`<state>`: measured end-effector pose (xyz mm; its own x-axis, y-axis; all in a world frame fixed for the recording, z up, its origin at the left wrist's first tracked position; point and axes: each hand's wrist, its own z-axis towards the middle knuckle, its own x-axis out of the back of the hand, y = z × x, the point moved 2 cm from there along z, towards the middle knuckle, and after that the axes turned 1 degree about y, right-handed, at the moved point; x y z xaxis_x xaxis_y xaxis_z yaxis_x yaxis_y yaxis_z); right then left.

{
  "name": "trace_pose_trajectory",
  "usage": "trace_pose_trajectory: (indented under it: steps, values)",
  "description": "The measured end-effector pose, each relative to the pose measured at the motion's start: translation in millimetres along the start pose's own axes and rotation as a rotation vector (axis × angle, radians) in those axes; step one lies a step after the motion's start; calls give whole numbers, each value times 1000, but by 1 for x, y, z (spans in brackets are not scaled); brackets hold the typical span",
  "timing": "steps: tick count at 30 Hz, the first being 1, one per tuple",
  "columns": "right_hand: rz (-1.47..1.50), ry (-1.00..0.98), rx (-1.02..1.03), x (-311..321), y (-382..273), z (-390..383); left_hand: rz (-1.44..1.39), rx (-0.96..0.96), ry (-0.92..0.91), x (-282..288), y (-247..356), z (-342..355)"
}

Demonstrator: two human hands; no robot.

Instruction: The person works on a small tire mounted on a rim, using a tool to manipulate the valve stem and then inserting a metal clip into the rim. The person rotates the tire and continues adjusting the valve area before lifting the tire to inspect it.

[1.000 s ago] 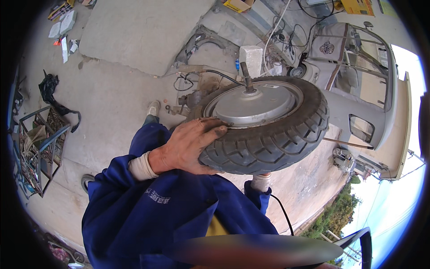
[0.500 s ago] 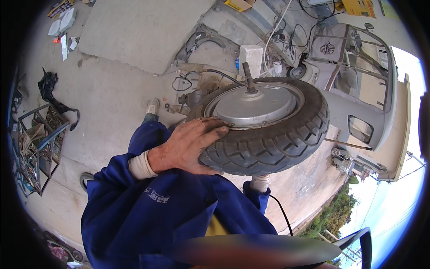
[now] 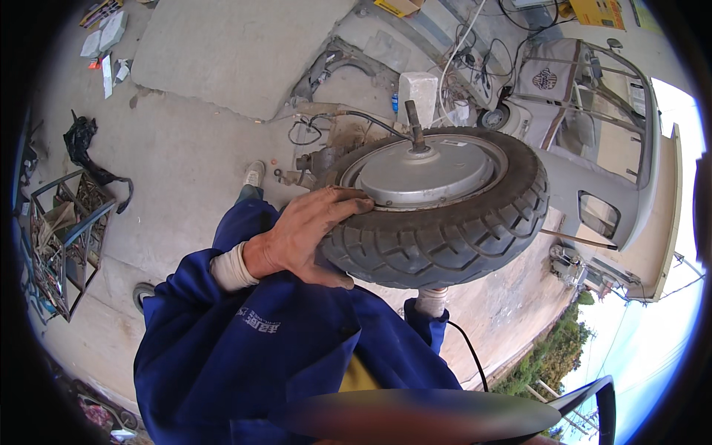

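Observation:
A motor wheel lies tilted in front of me, with a black treaded tyre, a silver hub and an axle standing up from its middle. From the axle runs a black cable toward the left. My left hand grips the tyre's left side, fingers over the upper sidewall by the rim and thumb lower against the tread. Of my right hand, only a sliver shows beneath the tyre's near edge, above a pale cuff; its fingers are hidden.
Beyond the wheel stands a white block near loose cables. A grey covered vehicle is at the right. To the left, a metal frame bin of scrap stands by a black plastic bag. Papers lie at the far left.
My left hand has slid slightly left along the tyre, its fingers drawn closer together and its thumb further down. The wheel has shifted only a little.

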<state>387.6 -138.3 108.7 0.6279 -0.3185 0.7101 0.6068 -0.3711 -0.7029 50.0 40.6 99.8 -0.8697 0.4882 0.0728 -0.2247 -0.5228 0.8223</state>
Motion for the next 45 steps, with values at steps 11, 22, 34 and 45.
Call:
trace_pose_trajectory:
  steps: [11, 22, 34, 45]
  values:
    - [-7, -17, 0, 1, 0, 3, -72, 375, 125, 17, -58, 3]
    - [-8, -26, -5, 6, -1, 2, 103, 618, -3, 9, -103, -1]
    - [-11, -40, 0, 5, 1, 5, -249, 810, 18, -1, -55, -20]
    - [-56, -104, 78, 8, 1, 24, -805, 948, 440, -40, -37, -35]
